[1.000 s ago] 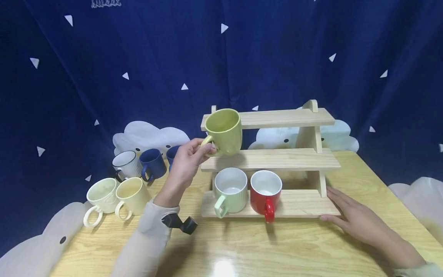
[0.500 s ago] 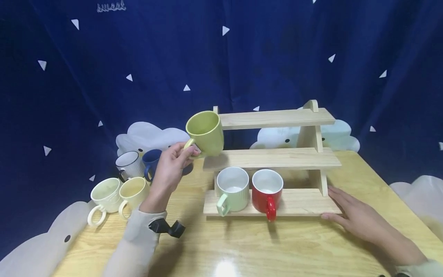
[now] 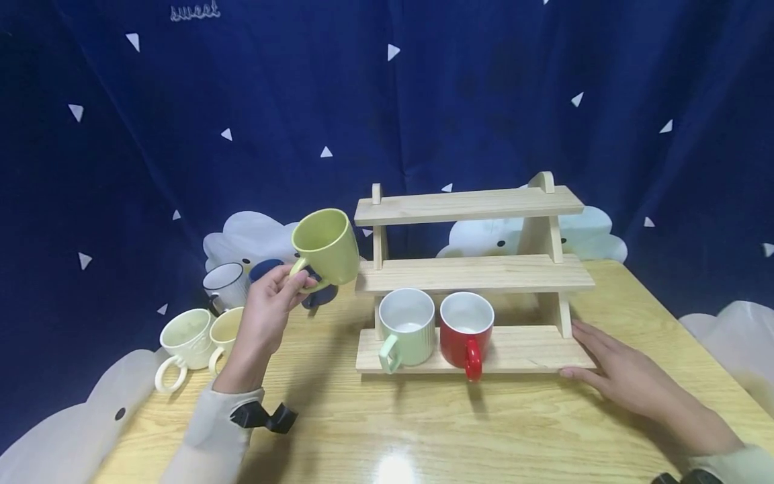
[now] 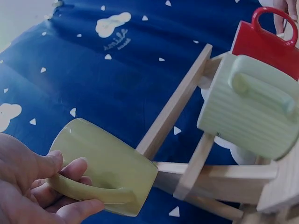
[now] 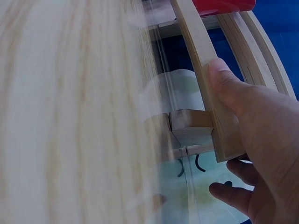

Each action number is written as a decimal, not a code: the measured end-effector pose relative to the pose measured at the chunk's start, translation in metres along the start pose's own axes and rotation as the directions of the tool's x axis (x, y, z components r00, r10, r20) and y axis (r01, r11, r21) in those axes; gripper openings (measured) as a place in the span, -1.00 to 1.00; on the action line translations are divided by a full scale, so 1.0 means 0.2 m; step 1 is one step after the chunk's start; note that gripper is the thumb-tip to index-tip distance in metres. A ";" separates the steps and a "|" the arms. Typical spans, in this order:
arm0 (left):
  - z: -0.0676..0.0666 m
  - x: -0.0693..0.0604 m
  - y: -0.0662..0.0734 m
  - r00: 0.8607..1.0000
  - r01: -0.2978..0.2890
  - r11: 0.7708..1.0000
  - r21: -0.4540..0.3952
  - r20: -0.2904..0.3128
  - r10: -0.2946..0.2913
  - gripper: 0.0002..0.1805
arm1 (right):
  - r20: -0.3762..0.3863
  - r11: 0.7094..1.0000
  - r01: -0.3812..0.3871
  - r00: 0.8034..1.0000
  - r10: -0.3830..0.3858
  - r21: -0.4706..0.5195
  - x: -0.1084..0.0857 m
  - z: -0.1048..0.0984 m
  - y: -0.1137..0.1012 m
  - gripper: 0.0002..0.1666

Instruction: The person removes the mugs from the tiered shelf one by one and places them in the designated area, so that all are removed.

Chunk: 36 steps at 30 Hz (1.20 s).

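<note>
My left hand [image 3: 269, 306] pinches the handle of a yellow-green mug [image 3: 329, 249], raised upright to the left of a three-tier wooden shelf [image 3: 471, 272]. In the left wrist view, thumb and fingers wrap that mug's handle [image 4: 88, 190]. On the bottom tier stand a pale green ribbed mug [image 3: 417, 343] and a red mug [image 3: 456, 344], handles facing front. My right hand [image 3: 629, 376] rests against the right end of the bottom tier. Its thumb lies on the front edge of the board [image 5: 203, 70], and its fingers extend along the end.
Left on the wooden table [image 3: 375, 417] stand a cream mug [image 3: 184, 339], a pale yellow mug [image 3: 225, 329], a white mug with a dark rim [image 3: 226, 286] and blue mugs [image 3: 323, 296], partly hidden by my left hand and its mug. A dark blue curtain [image 3: 272, 87] hangs behind.
My left hand has carried the yellow-green mug leftward and slightly down, away from in front of the shelf's left end. The right hand stays at the shelf's right end.
</note>
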<state>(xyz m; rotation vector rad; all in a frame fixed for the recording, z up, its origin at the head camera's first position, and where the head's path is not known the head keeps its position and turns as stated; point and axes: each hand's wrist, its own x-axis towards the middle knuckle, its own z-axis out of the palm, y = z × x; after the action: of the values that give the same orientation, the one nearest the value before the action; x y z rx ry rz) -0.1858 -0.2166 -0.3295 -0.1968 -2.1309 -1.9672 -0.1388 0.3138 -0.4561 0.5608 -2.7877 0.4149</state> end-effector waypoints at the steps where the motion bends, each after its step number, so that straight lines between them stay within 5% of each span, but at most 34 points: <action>1: -0.01 0.00 -0.01 1.000 0.006 1.000 0.003 -0.004 -0.006 -0.76 | 0.001 1.000 -0.001 1.000 0.001 -0.002 0.00 0.00 0.00 0.05; 17: -0.13 -0.10 -0.11 0.993 0.098 0.995 0.025 -0.064 -0.097 -0.74 | 0.003 1.000 0.004 1.000 -0.004 0.005 0.00 -0.01 0.00 0.06; 26: -0.20 -0.15 -0.18 0.988 0.134 0.984 0.120 -0.095 -0.123 -0.72 | 0.009 1.000 -0.004 1.000 0.003 0.005 0.00 -0.01 -0.01 0.04; 36: -0.22 -0.20 -0.29 0.979 0.188 0.971 0.147 -0.105 -0.173 -0.67 | 0.005 1.000 -0.001 1.000 0.001 0.002 0.00 -0.01 -0.01 0.03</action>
<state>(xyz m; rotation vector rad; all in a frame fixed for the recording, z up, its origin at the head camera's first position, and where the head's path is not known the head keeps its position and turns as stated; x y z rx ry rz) -0.1584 -0.2634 -0.3921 0.1176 -2.3008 -1.8485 -0.1371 0.3138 -0.4541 0.5611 -2.7929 0.4167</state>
